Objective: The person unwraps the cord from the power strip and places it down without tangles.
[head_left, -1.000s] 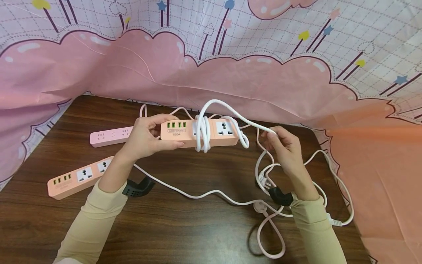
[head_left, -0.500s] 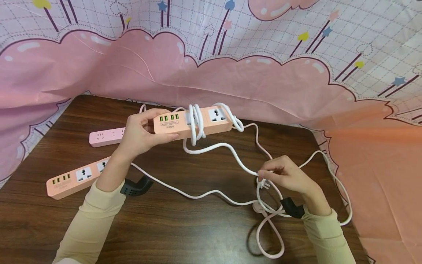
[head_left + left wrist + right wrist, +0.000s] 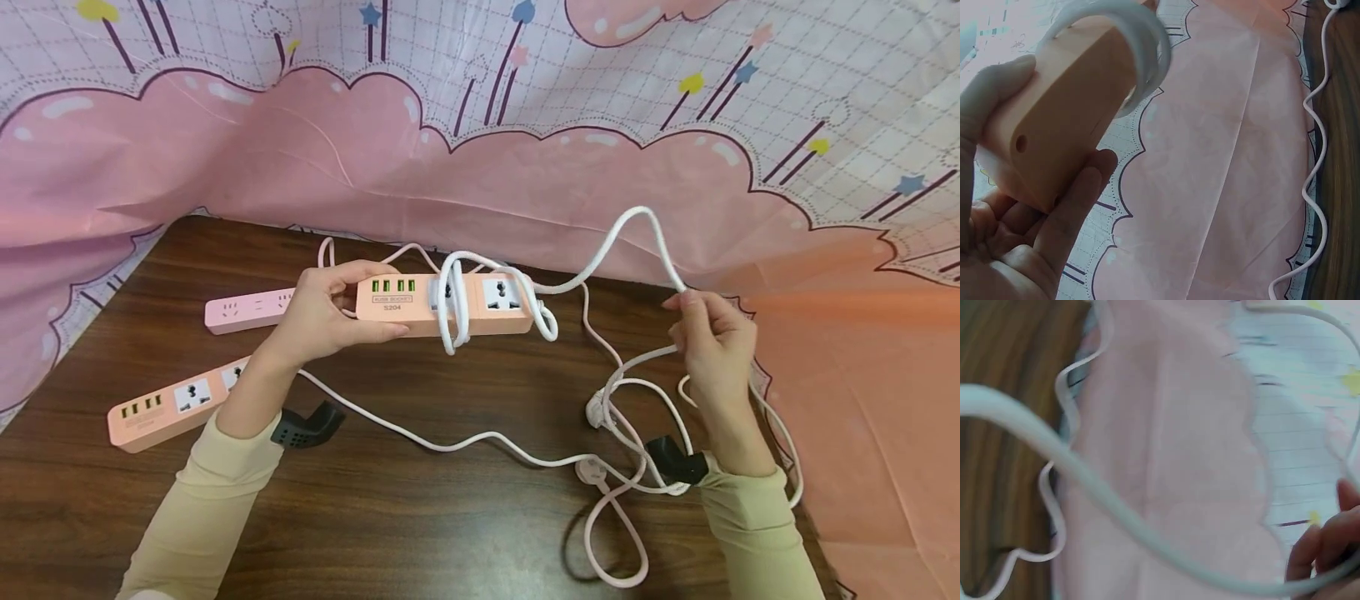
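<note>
My left hand (image 3: 330, 310) grips the left end of an orange power strip (image 3: 420, 327), held up over the table with its sockets and green USB ports facing me. A white cord (image 3: 606, 243) is looped round the strip's middle, and another bend of it hangs over the right end. Off to the right, my right hand (image 3: 716, 350) pinches this cord, which arches up between hand and strip. In the left wrist view the strip's plain underside (image 3: 1079, 94) shows between thumb and fingers. The cord (image 3: 1129, 512) runs across the right wrist view to the fingers.
A second orange power strip (image 3: 165, 418) and a pink power strip (image 3: 247, 312) lie at the left of the brown table (image 3: 390, 525). Cords with a white plug (image 3: 598, 410) and a pinkish plug (image 3: 592, 471) tangle at the right. A patterned curtain (image 3: 480, 179) stands behind.
My right hand has come down, then moved up and right, drawing the cord from below the strip to behind it. Fewer cord loops circle the strip. My left hand keeps its grip.
</note>
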The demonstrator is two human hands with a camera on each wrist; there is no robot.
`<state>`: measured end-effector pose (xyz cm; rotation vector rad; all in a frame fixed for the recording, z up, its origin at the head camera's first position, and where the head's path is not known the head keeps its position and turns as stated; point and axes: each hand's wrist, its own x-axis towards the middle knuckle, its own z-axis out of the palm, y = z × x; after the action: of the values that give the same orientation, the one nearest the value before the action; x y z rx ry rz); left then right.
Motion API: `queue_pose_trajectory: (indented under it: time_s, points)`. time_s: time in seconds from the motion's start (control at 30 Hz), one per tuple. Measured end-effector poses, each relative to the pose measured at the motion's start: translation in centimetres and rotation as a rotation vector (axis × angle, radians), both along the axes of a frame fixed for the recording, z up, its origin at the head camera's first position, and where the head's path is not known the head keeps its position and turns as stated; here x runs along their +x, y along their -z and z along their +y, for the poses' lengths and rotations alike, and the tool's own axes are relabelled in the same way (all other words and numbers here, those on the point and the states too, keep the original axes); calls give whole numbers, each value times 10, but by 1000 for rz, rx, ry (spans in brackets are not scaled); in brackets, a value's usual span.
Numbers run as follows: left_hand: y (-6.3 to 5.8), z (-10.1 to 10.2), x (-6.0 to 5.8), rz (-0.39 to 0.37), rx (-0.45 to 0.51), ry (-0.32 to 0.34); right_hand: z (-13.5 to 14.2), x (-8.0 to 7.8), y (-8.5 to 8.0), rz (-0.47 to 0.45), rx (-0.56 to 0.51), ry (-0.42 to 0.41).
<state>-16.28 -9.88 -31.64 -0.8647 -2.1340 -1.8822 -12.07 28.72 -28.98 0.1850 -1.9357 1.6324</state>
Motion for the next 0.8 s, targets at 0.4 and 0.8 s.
queue_pose_trajectory:
  time_s: [0.4, 0.8]
  points:
    - [2, -7, -6, 23, 24, -174, 47, 40, -16, 176, -87, -915]
    - [-8, -20, -4, -18, 100, -245, 96, 39, 22, -397, 847, -694]
